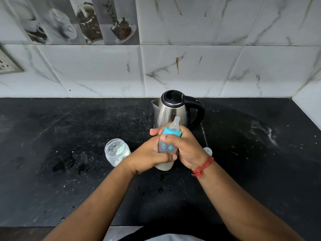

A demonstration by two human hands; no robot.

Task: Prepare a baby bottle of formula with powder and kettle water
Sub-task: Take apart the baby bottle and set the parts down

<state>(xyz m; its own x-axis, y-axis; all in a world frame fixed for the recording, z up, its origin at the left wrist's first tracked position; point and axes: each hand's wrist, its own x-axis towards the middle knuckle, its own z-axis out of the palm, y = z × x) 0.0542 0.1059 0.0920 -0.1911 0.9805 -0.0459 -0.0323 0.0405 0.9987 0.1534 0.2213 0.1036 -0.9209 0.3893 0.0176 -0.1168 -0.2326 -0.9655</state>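
Observation:
The baby bottle (166, 148) is held between both hands above the black counter (69, 180), tilted a little to the right. It has a blue collar, a clear teat on top and milky liquid in its base. My left hand (149, 155) wraps its lower body. My right hand (186, 146), with a red thread on the wrist, grips the upper body and collar. Just behind the bottle stands the steel kettle (171, 110) with its black lid down and handle to the right. An open glass jar of white powder (116, 151) sits left of my left hand.
A small clear cap (208, 151) lies on the counter behind my right wrist. White powder is smeared on the counter at the right (267, 134). A tiled wall (173, 66) closes the back and right side. A wall socket (7, 63) sits at the far left.

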